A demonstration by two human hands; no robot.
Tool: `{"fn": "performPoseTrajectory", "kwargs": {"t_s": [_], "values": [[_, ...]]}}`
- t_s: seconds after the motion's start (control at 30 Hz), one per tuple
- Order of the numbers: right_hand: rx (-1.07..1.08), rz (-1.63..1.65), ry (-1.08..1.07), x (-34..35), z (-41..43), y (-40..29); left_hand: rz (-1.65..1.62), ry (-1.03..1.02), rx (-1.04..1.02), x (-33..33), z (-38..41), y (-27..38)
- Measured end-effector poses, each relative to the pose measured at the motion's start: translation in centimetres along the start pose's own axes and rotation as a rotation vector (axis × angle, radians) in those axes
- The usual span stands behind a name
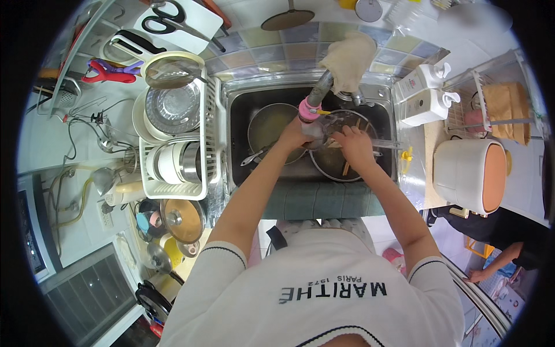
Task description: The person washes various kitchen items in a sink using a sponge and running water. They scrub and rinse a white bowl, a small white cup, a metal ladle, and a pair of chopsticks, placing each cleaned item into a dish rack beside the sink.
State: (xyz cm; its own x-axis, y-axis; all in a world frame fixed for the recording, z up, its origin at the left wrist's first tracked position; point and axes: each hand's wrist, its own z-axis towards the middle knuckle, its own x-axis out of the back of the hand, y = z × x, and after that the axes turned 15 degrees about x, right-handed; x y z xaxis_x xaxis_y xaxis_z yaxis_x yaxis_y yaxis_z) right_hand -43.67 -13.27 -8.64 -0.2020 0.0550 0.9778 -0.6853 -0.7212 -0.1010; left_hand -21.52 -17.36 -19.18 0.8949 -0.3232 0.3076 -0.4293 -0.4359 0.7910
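My left hand (295, 135) is curled around a translucent rounded object (315, 135), just below the tap's pink nozzle collar (309, 109). Over the right-hand pot (318, 167) in the sink is my right hand (356, 149), fingers bent downward. Wooden chopsticks (345, 168) show on both sides of that hand; whether it grips them or something pale under its fingertips is hidden. Another round pan (265, 115), holding cloudy liquid, sits in the sink's left half. A metal utensil handle (250, 159) rests at its near edge.
A white dish rack (173, 191) with bowls stands left of the steel sink (286, 174). To the right are white pump bottles (422, 107) and a white bin-like container (459, 173). A cloth (351, 54) covers the tap. Another person's arm (498, 262) shows at lower right.
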Motion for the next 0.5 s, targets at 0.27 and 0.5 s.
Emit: {"fn": "performPoseTrajectory", "kwargs": {"t_s": [0.27,0.5], "values": [[-0.11,0.044,-0.042,0.9,-0.9,0.5,0.231,0.259,0.147,-0.7,-2.1,6.8],[-0.126,0.249,0.053,0.1,0.1,1.1,-0.156,0.148,0.089,-0.2,-2.8,2.6]]}}
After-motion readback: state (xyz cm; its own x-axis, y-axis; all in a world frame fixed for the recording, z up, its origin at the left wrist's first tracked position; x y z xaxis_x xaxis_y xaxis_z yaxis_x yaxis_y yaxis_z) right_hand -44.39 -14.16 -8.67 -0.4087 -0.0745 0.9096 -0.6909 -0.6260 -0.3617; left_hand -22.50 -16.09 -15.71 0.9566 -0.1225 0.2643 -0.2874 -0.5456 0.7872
